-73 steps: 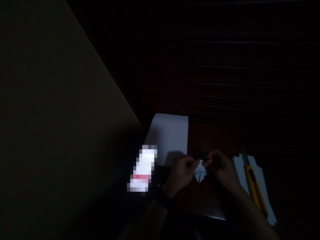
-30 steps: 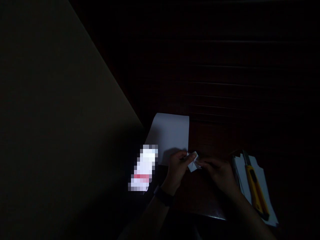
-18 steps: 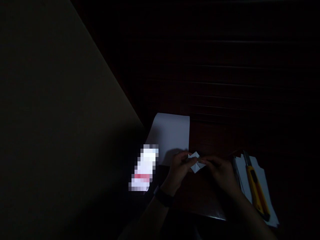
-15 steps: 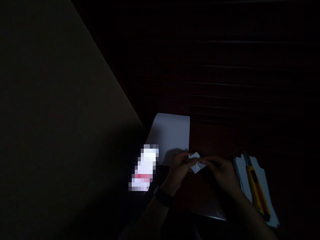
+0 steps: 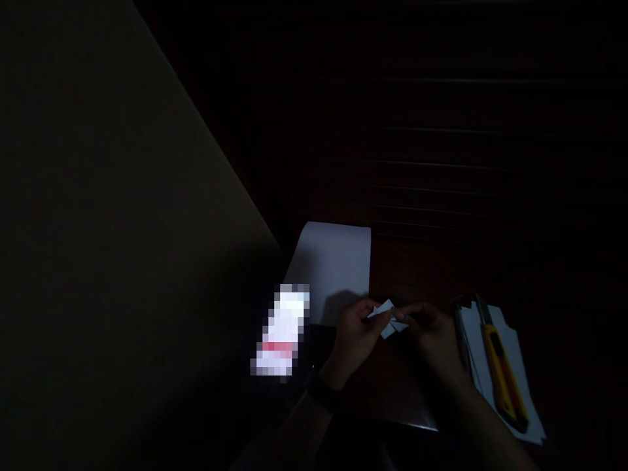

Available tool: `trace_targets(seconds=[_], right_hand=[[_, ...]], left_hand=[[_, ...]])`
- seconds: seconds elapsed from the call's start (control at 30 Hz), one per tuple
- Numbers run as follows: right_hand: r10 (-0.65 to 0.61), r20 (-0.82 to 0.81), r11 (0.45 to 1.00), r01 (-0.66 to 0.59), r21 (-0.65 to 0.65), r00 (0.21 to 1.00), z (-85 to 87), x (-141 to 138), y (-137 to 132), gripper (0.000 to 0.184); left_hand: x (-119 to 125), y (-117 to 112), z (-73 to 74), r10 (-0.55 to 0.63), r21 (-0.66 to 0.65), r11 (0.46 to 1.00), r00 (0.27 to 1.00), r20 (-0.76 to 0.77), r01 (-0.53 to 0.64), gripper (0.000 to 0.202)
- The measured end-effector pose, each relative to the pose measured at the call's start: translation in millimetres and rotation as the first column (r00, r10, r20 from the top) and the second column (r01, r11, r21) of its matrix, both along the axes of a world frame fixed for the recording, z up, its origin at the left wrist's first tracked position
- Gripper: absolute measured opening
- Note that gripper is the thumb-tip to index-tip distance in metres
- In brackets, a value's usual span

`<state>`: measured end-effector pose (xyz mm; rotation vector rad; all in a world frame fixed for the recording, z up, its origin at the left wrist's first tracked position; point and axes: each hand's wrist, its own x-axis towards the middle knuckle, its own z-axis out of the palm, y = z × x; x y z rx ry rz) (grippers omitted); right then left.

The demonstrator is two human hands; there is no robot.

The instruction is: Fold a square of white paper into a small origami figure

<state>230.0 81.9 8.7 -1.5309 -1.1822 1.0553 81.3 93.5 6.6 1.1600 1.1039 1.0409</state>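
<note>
A small piece of folded white paper [image 5: 387,327] is held between my two hands, above the dark table. My left hand [image 5: 356,333] pinches its left side, with the thumb lying across the top. On the other side, my right hand [image 5: 434,337] has its thumb and index finger closed on the paper near its centre and right corner. The fingers cover part of the folds. A dark band [image 5: 324,392] circles my left wrist.
Behind my left hand lies a white paper sheet [image 5: 333,261]. A lit, pixelated phone-like screen [image 5: 282,333] is to the left. At right, a yellow utility knife [image 5: 505,379] rests on a stack of white paper [image 5: 523,366]. A pale wall [image 5: 122,229] rises at left.
The folded paper has turned and tilted slightly in my hands. My left thumb and right fingertips have shifted a little rightward, closer together over its middle.
</note>
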Motion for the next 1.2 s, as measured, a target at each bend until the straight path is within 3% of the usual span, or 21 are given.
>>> trace_targets(seconds=[0.1,0.27,0.33,0.8,1.0,1.1,1.2], right_hand=[[0.033,0.015,0.999,-0.033,-0.004,0.999,3.9,3,1,0.013],[0.29,0.066,0.956,-0.292,0.037,0.955,14.7,8,4,0.009],[0.324,0.083,0.943,-0.329,0.049,0.942,15.9,8,5,0.009],[0.044,0.061,0.998,-0.041,-0.057,0.997,11.6,2,5,0.02],[0.021,0.036,0.996,-0.017,-0.089,0.999,13.6,4,5,0.019],[0.049,0.018,0.996,-0.047,-0.07,0.999,16.9,5,3,0.019],[0.071,0.014,0.994,-0.07,-0.078,0.997,19.3,5,2,0.02]], left_hand=[[-1,1,0.7,-0.003,-0.028,1.0,1.0,0.005,0.003,0.02],[-4,3,-0.9,-0.006,-0.104,0.995,0.999,0.049,0.011,0.019],[-4,3,-2.0,-0.025,-0.106,0.994,0.998,0.057,0.031,0.019],[0,0,4.3,-0.001,0.014,1.0,0.999,-0.051,0.002,0.021],[-1,-1,12.5,-0.081,-0.01,0.997,0.997,-0.003,0.081,0.027],[-1,-1,12.9,-0.064,0.017,0.998,0.998,0.015,0.064,0.043],[-1,-1,9.5,-0.053,0.016,0.998,0.998,-0.047,0.053,0.04]])
